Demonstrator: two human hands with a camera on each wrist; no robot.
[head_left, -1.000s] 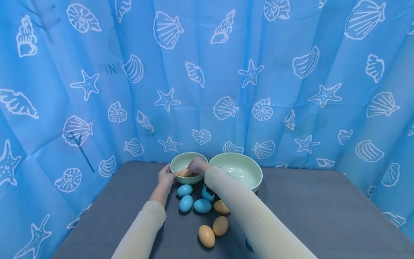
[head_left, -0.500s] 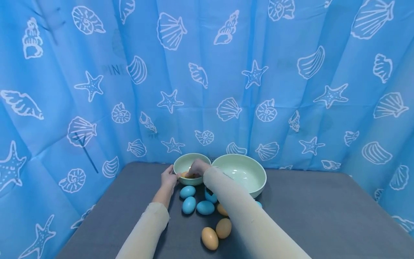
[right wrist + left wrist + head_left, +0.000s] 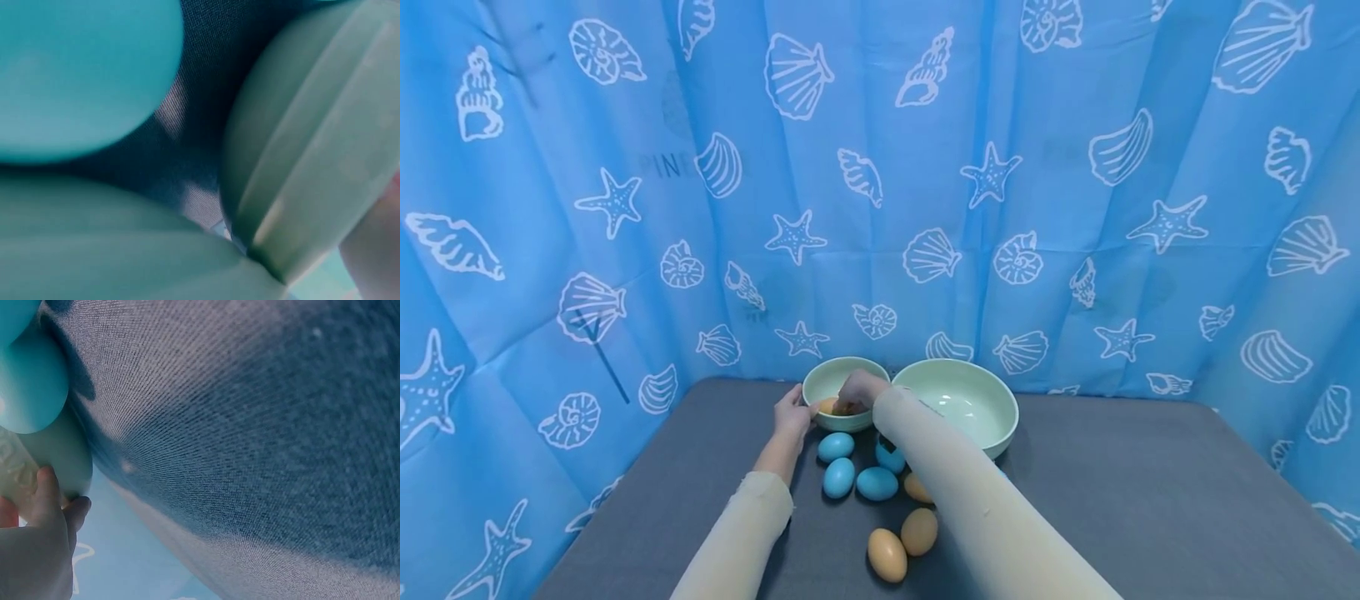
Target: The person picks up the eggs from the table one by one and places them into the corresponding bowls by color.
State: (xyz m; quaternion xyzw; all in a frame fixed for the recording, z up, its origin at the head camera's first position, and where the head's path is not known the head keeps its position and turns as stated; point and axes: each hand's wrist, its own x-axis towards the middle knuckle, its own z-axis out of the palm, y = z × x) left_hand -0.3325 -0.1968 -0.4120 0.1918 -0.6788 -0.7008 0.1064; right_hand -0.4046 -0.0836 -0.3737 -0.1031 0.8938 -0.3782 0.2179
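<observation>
In the head view, my left hand (image 3: 792, 414) holds the small pale green bowl (image 3: 842, 365) at its left side, thumb by the rim. The left wrist view shows the fingers (image 3: 45, 497) against the bowl's outer wall (image 3: 65, 447). My right hand (image 3: 862, 388) reaches over the near right rim into this bowl, fingers pointing down. Beside them lies an orange-brown egg (image 3: 827, 406) inside the bowl. The fingertips and whatever lies beneath them are hidden. In the right wrist view, bowl walls (image 3: 312, 131) and a blue egg (image 3: 81, 75) fill the frame.
A larger pale green bowl (image 3: 958, 400) stands right of the small one. Several blue eggs (image 3: 877, 483) lie before the bowls, one with a dark jagged patch (image 3: 891, 455). Orange-brown eggs (image 3: 887, 555) lie nearer, partly behind the right sleeve (image 3: 977, 500). A shell-patterned curtain (image 3: 880, 183) hangs behind.
The head view has shifted slightly, so the whole scene sits a little further right. Both hands stay at the small bowl, and the right fingers are now less visible beside the egg.
</observation>
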